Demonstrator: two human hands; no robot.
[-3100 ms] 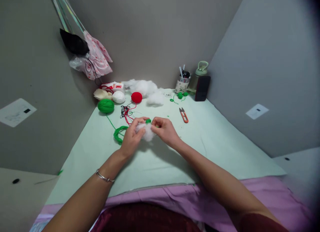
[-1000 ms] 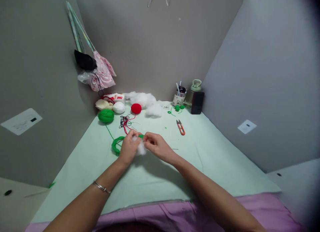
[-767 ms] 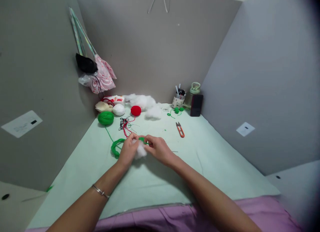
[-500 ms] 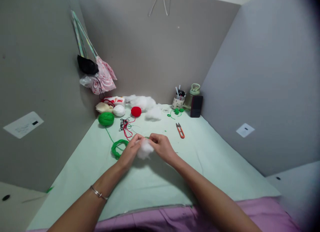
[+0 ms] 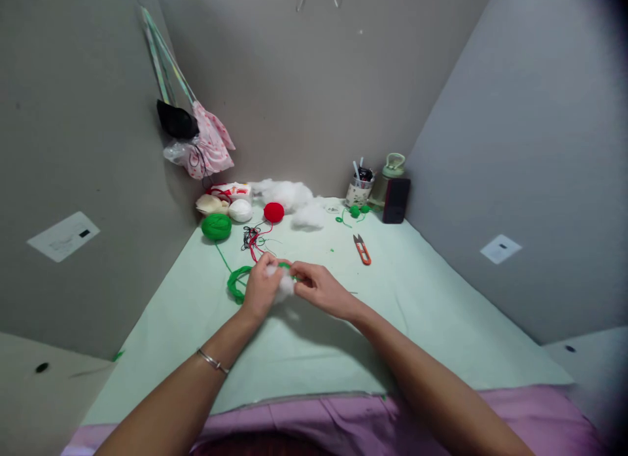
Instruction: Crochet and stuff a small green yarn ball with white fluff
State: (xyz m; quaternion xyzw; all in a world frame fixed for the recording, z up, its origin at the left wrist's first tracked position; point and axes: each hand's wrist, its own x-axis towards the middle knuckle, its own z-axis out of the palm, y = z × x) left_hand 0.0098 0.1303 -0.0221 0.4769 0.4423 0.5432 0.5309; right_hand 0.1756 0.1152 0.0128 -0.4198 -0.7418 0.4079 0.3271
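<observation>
My left hand (image 5: 261, 287) is closed round a tuft of white fibre stuffing (image 5: 285, 288), which puffs out between my two hands. Against the tuft's right side, the curled fingers and thumb of my right hand (image 5: 326, 291) pinch its edge. A small green yarn piece (image 5: 283, 265) shows at the fingertips; the fingers hide most of it. Just left of my left hand lies a loose coil of green yarn (image 5: 236, 284), joined by a strand to a green yarn ball (image 5: 216, 227).
Orange thread snips (image 5: 362, 250) lie to the right. Behind are a red yarn ball (image 5: 273, 212), white yarn ball (image 5: 240, 210), dark tangled thread (image 5: 251, 237), more stuffing (image 5: 287, 195), small green pieces (image 5: 354, 211), a pen cup (image 5: 360, 192), bottle (image 5: 392, 168) and phone (image 5: 396, 201).
The view has shifted a little. My fingers have closed further over the white tuft, so less of it shows, and more of the green piece is visible between them.
</observation>
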